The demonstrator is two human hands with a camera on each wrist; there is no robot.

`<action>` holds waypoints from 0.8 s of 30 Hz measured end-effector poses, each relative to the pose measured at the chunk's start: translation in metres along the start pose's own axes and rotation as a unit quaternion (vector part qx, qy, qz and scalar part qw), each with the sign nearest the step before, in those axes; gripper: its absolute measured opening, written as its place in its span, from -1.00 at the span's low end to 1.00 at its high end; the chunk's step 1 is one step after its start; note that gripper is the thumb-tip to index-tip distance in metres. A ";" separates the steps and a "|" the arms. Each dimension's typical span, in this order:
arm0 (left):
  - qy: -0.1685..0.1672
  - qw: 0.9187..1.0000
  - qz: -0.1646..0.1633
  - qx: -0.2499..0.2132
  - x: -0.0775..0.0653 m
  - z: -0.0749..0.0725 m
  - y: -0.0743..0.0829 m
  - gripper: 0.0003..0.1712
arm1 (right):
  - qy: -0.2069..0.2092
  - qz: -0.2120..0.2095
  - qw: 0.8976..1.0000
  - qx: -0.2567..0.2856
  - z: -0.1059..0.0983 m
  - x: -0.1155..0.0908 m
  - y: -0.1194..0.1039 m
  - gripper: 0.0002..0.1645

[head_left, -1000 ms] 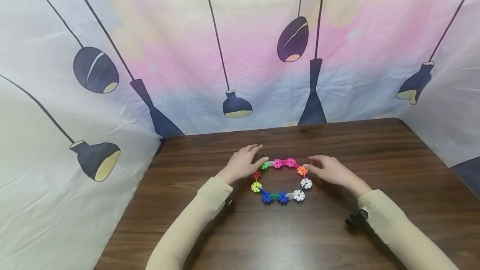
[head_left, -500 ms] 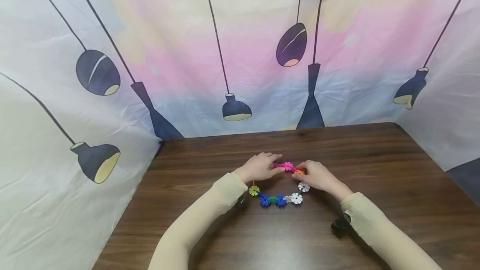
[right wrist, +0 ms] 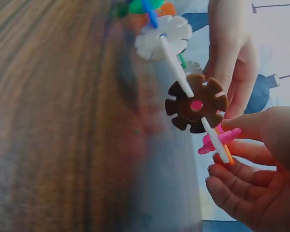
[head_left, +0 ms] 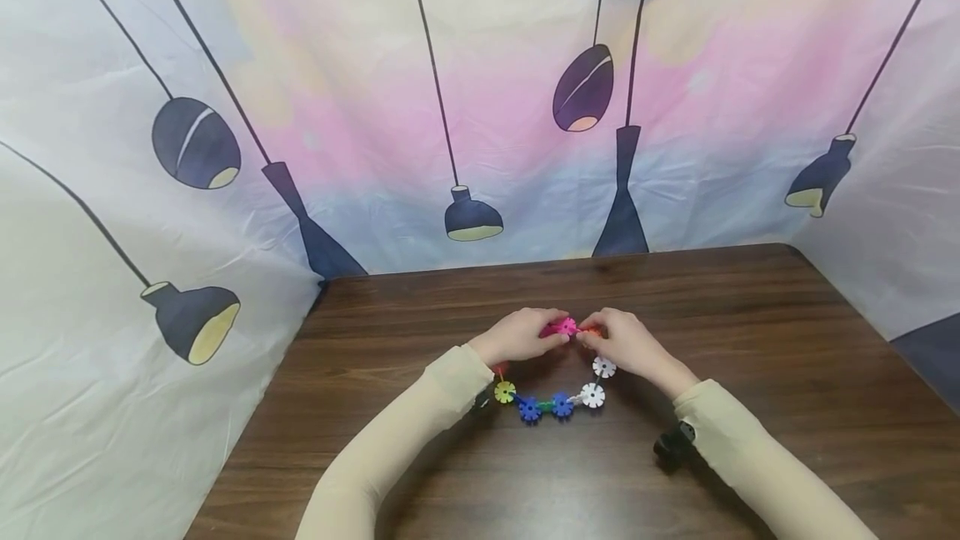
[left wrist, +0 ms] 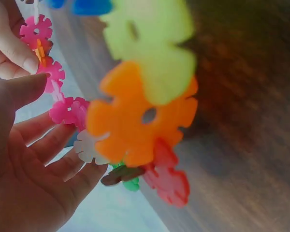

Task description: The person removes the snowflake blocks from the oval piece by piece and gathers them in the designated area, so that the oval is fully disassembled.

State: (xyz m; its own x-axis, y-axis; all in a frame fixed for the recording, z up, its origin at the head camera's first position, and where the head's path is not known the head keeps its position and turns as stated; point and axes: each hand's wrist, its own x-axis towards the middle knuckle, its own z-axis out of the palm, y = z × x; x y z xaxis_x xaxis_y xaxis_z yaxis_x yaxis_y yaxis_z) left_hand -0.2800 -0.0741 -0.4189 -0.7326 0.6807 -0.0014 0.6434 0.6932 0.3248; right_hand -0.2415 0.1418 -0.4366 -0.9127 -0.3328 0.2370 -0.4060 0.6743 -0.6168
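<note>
A closed ring of interlocking, notched flower-shaped plastic discs lies between both hands in the head view. Blue discs, a yellow disc and white discs form its near side. At the far side my left hand pinches the pink discs between thumb and fingers, covering the ring's left part. Close beside it, my right hand pinches the ring near an orange disc. In the right wrist view, thumb and fingertips meet around a pink disc, and a brown disc hangs nearer the camera.
The ring is over a dark wood-grain table. Behind it hangs a pastel cloth backdrop printed with dark lamps, which also covers the left side. A black wrist camera sits below the right cuff.
My left hand has moved right from beside the ring onto its far pink discs and now grips them. My right hand has moved left toward it. The ring's near side has shifted slightly toward me.
</note>
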 end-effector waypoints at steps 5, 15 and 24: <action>0.028 0.998 0.005 -0.050 -0.006 -0.011 0.004 -0.44 | 0.032 -0.050 0.998 -0.001 -0.009 0.000 -0.003 -0.80; 0.063 0.981 0.008 -0.182 -0.019 -0.033 0.012 -0.64 | 0.099 -0.152 0.983 -0.014 -0.024 0.000 -0.014 -0.85; 0.098 0.969 0.021 -0.227 -0.036 -0.041 0.025 -0.78 | 0.145 -0.251 0.957 -0.010 -0.030 -0.009 -0.029 -0.77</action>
State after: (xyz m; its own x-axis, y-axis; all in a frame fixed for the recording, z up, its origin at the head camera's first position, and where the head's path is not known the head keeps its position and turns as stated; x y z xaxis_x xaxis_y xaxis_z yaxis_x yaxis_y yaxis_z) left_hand -0.2470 -0.0910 -0.3725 -0.7644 0.6175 0.1852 0.5423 0.4606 0.7027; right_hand -0.2229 0.1453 -0.3985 -0.5753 -0.4237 0.6997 -0.7952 0.4900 -0.3572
